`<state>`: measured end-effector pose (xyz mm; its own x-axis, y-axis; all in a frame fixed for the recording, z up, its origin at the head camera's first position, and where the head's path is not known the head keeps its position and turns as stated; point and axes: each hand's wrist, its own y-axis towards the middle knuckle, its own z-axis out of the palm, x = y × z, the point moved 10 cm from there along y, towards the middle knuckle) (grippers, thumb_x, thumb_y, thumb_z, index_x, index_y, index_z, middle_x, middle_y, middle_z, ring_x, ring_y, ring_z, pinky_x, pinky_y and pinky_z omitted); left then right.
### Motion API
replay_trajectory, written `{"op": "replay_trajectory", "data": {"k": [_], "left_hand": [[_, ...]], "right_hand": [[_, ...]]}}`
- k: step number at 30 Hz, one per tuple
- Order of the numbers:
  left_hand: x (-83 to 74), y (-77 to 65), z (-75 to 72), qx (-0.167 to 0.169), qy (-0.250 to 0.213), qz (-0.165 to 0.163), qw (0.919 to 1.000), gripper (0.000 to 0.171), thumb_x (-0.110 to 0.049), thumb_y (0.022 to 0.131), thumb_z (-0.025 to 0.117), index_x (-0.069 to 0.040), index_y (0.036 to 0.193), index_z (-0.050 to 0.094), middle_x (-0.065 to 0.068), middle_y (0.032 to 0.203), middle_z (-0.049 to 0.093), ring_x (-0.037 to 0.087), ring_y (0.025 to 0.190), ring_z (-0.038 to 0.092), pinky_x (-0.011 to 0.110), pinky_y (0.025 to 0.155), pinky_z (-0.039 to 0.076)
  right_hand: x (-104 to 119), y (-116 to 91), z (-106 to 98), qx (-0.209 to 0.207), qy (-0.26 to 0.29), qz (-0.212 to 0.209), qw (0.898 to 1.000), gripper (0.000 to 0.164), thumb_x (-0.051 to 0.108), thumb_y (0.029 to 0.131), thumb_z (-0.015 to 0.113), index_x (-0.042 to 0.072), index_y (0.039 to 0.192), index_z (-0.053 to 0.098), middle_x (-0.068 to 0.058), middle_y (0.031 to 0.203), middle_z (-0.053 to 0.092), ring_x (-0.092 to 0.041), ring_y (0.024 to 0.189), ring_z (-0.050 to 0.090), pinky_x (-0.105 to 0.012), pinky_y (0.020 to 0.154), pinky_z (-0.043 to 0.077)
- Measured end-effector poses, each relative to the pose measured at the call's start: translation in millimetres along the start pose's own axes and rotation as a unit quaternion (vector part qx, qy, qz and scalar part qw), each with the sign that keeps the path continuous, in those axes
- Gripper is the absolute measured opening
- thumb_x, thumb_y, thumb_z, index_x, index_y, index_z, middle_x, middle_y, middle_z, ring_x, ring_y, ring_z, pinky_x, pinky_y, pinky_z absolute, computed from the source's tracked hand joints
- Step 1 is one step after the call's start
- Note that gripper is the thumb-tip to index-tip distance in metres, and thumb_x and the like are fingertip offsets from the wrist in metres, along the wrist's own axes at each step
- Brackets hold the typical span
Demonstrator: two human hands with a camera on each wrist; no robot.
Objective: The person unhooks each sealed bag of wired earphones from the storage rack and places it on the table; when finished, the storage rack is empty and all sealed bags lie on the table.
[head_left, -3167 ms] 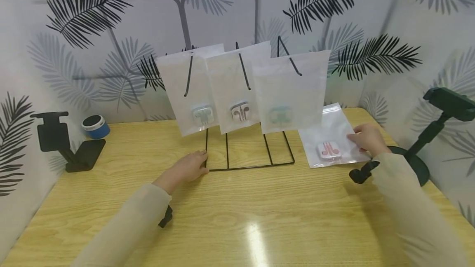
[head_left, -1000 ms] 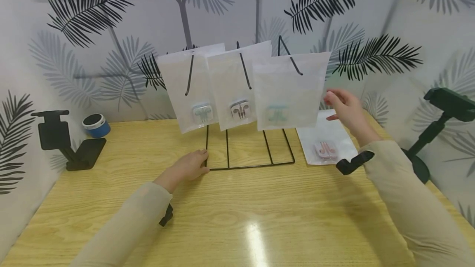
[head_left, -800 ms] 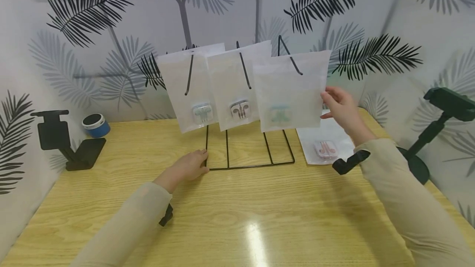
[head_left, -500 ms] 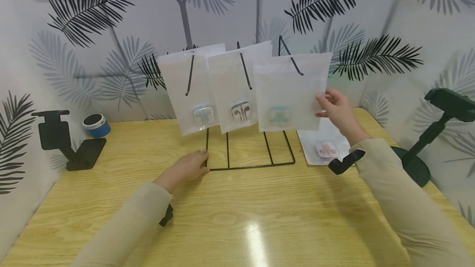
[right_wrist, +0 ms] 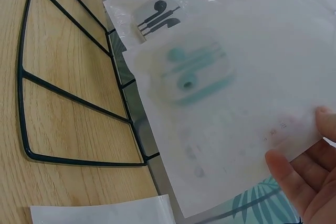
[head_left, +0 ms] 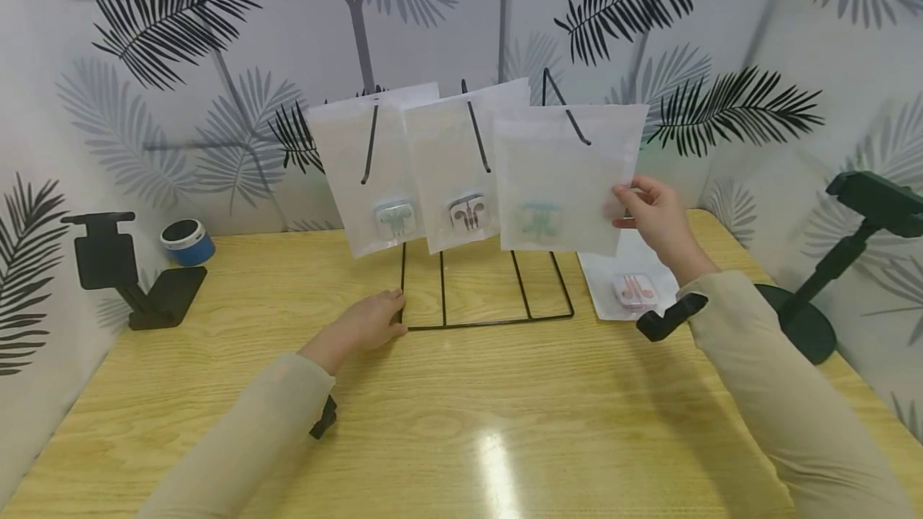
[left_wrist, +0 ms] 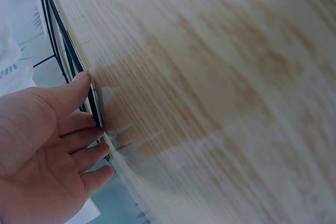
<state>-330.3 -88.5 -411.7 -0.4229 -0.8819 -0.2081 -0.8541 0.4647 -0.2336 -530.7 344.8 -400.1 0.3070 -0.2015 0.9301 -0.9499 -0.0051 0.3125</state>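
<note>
My right hand point(head_left: 654, 211) pinches the right edge of a frosted plastic bag point(head_left: 577, 170), which hangs on the rightmost hook of a black wire rack point(head_left: 490, 324). A teal pair of boxed earphones point(right_wrist: 197, 72) shows through this bag. Two similar bags hang to its left, one with dark earphones point(head_left: 469, 215), the other with pale teal earphones point(head_left: 395, 220). My left hand point(head_left: 360, 323) rests at the left front corner of the rack's base, thumb and fingertips touching the wire point(left_wrist: 89, 95).
Partly behind the right bag, another bag with pink earphones point(head_left: 634, 291) lies on the wooden table point(head_left: 433, 423). A black phone stand point(head_left: 108, 263) and a blue-and-white round speaker point(head_left: 187, 243) stand at left. Another dark stand point(head_left: 808, 315) is at right.
My right hand has let go of the pink-earphone bag on the table, moved up and left, and taken the right hanging bag's edge. The hanging bag swings slightly. My left hand has stayed put.
</note>
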Motion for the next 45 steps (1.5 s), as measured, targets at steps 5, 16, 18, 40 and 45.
{"op": "replay_trajectory", "data": {"k": [5, 16, 18, 40, 45], "left_hand": [[-0.6, -0.3, 0.1, 0.000, 0.003, 0.001, 1.0000, 0.056, -0.027, 0.085, 0.047, 0.003, 0.127, 0.027, 0.017, 0.132, 0.021, 0.031, 0.119, 0.020, 0.040, 0.096, 0.021], [-1.5, 0.1, -0.7, -0.004, 0.004, 0.003, 1.0000, 0.056, -0.027, 0.084, 0.048, 0.004, 0.127, 0.028, 0.017, 0.131, 0.022, 0.031, 0.118, 0.021, 0.039, 0.095, 0.021], [-0.9, 0.1, -0.5, -0.003, 0.003, 0.002, 1.0000, 0.056, -0.027, 0.084, 0.048, 0.004, 0.127, 0.027, 0.017, 0.132, 0.022, 0.030, 0.119, 0.020, 0.039, 0.096, 0.021], [-0.6, 1.4, -0.7, -0.012, 0.009, 0.009, 0.9998, 0.055, -0.026, 0.084, 0.048, 0.004, 0.126, 0.029, 0.018, 0.131, 0.023, 0.031, 0.118, 0.022, 0.039, 0.095, 0.021], [-0.2, 1.1, -0.7, -0.010, 0.007, 0.006, 0.9999, 0.056, -0.027, 0.084, 0.048, 0.003, 0.127, 0.028, 0.017, 0.131, 0.022, 0.031, 0.118, 0.021, 0.040, 0.096, 0.021]], "right_hand": [[93.7, -53.7, 30.9, 0.010, 0.008, 0.034, 0.999, 0.029, 0.025, 0.080, 0.054, 0.007, 0.103, 0.057, -0.009, 0.104, 0.053, -0.023, 0.081, 0.056, -0.034, 0.060, 0.049], [159.5, -101.1, 46.5, -0.023, -0.062, 0.007, 0.998, 0.034, 0.031, 0.080, 0.053, 0.003, 0.098, 0.055, -0.011, 0.098, 0.054, -0.024, 0.071, 0.056, -0.029, 0.058, 0.050], [182.7, -115.5, 53.6, -0.029, -0.093, 0.007, 0.995, 0.035, 0.032, 0.081, 0.051, 0.001, 0.095, 0.054, -0.010, 0.094, 0.055, -0.023, 0.068, 0.056, -0.027, 0.058, 0.050], [210.4, -154.9, 46.4, -0.018, -0.123, -0.065, 0.990, 0.026, 0.022, 0.082, 0.051, -0.001, 0.094, 0.055, -0.004, 0.087, 0.055, -0.014, 0.059, 0.057, -0.025, 0.050, 0.049], [216.5, -164.0, 45.7, -0.010, -0.119, -0.076, 0.990, 0.023, 0.018, 0.082, 0.051, -0.003, 0.093, 0.055, -0.005, 0.088, 0.053, -0.014, 0.059, 0.057, -0.025, 0.051, 0.049]]}}
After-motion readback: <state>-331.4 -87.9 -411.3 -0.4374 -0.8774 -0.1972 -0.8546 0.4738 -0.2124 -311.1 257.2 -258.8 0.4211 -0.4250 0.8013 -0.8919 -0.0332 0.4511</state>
